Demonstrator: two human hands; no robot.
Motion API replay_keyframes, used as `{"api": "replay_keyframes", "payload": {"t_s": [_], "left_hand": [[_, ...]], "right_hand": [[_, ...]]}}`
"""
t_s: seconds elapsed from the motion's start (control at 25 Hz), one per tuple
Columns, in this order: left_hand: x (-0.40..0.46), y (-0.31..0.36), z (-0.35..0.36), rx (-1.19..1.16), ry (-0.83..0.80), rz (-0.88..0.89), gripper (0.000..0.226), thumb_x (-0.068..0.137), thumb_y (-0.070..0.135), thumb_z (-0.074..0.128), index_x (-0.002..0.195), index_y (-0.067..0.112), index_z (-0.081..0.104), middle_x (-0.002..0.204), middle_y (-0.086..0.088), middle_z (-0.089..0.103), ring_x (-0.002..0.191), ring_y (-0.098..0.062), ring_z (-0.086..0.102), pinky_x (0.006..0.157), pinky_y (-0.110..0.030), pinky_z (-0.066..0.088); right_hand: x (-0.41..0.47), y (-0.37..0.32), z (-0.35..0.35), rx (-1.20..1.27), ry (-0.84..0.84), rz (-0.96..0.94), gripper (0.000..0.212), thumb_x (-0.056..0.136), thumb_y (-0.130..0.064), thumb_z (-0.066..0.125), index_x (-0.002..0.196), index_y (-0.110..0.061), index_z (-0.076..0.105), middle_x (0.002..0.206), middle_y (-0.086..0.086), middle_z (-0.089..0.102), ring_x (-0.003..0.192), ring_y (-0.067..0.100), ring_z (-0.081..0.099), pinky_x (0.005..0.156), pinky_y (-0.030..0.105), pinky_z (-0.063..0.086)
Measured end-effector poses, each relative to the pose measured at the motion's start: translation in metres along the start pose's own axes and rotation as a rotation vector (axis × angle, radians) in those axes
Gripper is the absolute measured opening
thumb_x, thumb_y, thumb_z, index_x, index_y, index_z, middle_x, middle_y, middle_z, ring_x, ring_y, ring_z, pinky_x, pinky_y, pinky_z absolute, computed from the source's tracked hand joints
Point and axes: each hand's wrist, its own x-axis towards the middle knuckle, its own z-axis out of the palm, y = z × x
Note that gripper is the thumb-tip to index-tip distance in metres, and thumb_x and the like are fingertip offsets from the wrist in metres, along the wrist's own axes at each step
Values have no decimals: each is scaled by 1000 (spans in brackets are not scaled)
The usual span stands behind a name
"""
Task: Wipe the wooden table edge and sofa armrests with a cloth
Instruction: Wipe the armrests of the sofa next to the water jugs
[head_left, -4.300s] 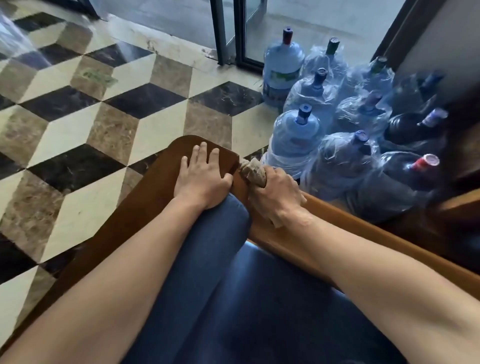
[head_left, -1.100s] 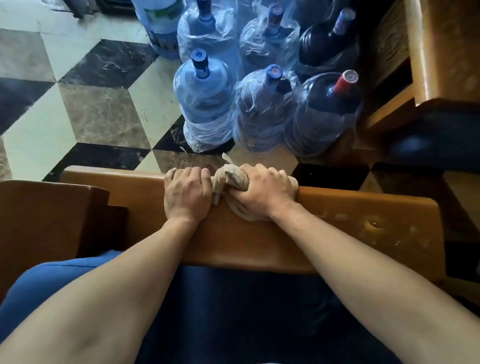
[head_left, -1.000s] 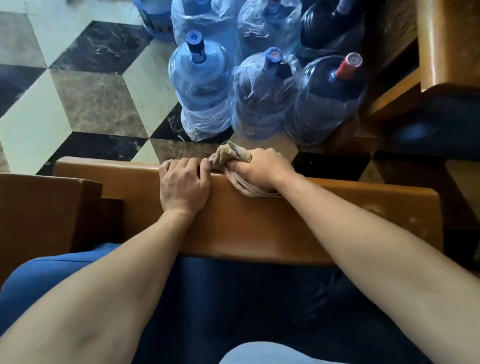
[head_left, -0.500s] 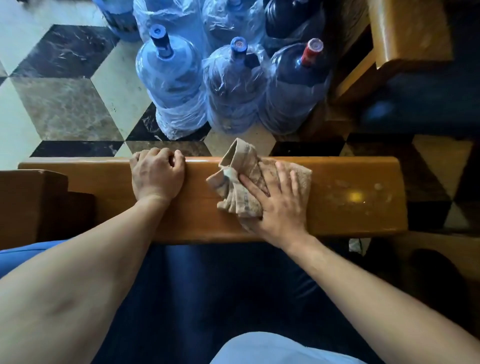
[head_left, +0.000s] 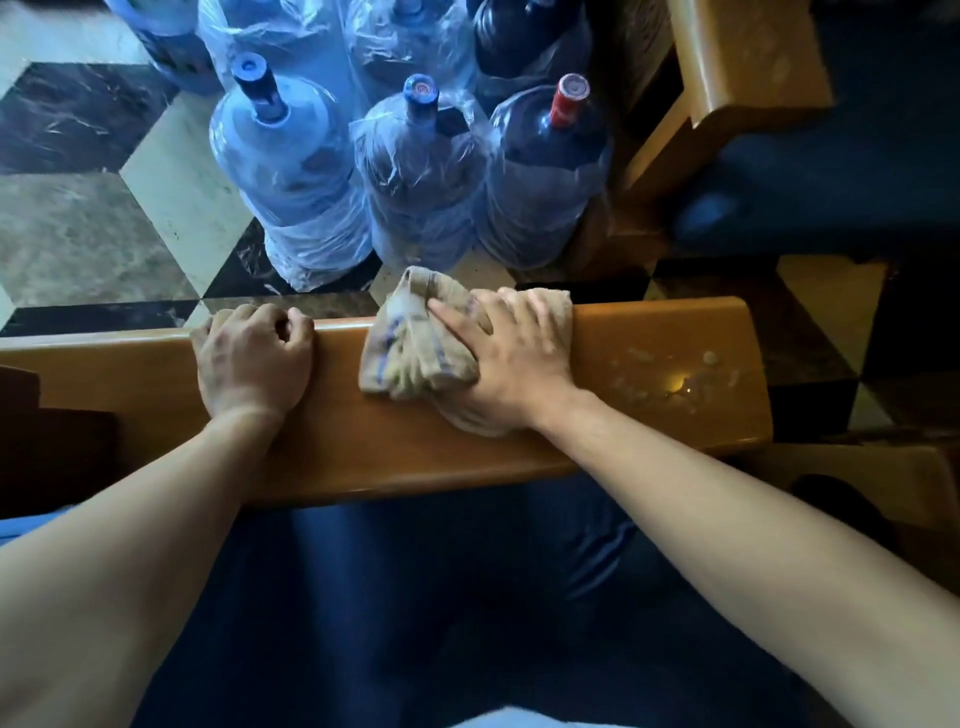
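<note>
A long wooden sofa armrest (head_left: 649, 332) runs left to right across the middle of the head view. A crumpled beige cloth (head_left: 410, 353) lies on its top surface. My right hand (head_left: 514, 358) presses flat on the cloth with the fingers spread and pointing left. My left hand (head_left: 254, 358) rests on the armrest to the left of the cloth, its fingers curled over the far edge. Pale smears and droplets (head_left: 675, 374) mark the wood to the right of my right hand.
Several large blue water bottles (head_left: 291, 171), some wrapped in plastic, stand on the patterned tile floor (head_left: 78, 234) just beyond the armrest. Another wooden armrest (head_left: 737, 67) with a dark blue cushion is at top right. A blue seat cushion (head_left: 415, 597) lies below my arms.
A second ago my right hand gripped the bunched cloth at the armrest's far edge. It has since flattened onto the cloth on the top surface. My left hand has kept its hold on the edge.
</note>
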Motion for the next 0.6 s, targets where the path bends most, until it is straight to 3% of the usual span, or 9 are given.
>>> {"api": "replay_keyframes", "payload": {"t_s": [0.08, 0.2, 0.24, 0.32, 0.4, 0.52, 0.6], "left_hand": [[2, -2, 1, -2, 31, 8, 43, 95, 41, 43, 91, 11, 74, 102, -18, 72, 104, -38, 59, 103, -47, 33], [3, -5, 4, 8, 58, 2, 44, 94, 43, 43, 89, 12, 74, 100, -19, 72, 100, -39, 60, 100, -47, 36], [3, -4, 3, 18, 58, 6, 45, 94, 43, 42, 89, 12, 74, 100, -20, 72, 99, -40, 60, 98, -48, 37], [4, 1, 1, 76, 21, 19, 47, 95, 42, 38, 89, 9, 70, 103, -25, 69, 99, -43, 59, 97, -50, 37], [4, 7, -6, 132, -80, 8, 49, 95, 38, 32, 93, 4, 66, 109, -30, 65, 104, -46, 57, 98, -52, 37], [2, 38, -13, 84, -167, -16, 46, 92, 32, 32, 102, 0, 63, 114, -31, 61, 107, -47, 56, 98, -54, 41], [-11, 80, -8, 5, -179, 117, 37, 94, 27, 40, 107, 1, 62, 113, -26, 61, 106, -42, 55, 96, -52, 43]], "right_hand": [[50, -19, -14, 83, -42, 145, 77, 77, -89, 38, 127, -37, 65, 121, 6, 68, 112, 34, 61, 94, 49, 38], [89, -29, -15, 245, -110, 219, 71, 82, -83, 43, 112, -27, 74, 113, 6, 74, 105, 34, 67, 79, 43, 39], [81, -27, -9, 225, -37, 173, 68, 83, -81, 45, 115, -28, 73, 114, 7, 74, 107, 34, 67, 82, 44, 40], [29, -22, 3, 209, 153, -2, 67, 84, -75, 54, 134, -33, 66, 132, 9, 66, 125, 38, 57, 105, 50, 38], [-44, -8, 20, 187, 166, -186, 74, 86, -70, 58, 153, -40, 48, 162, 10, 42, 152, 39, 30, 124, 56, 17], [-117, 39, 40, 64, 132, -265, 73, 93, -69, 53, 159, -45, 34, 172, 8, 23, 159, 39, 13, 127, 60, 10], [-137, 67, 43, -10, 82, -291, 72, 95, -72, 46, 161, -47, 28, 173, 6, 19, 160, 38, 9, 127, 61, 10]]}}
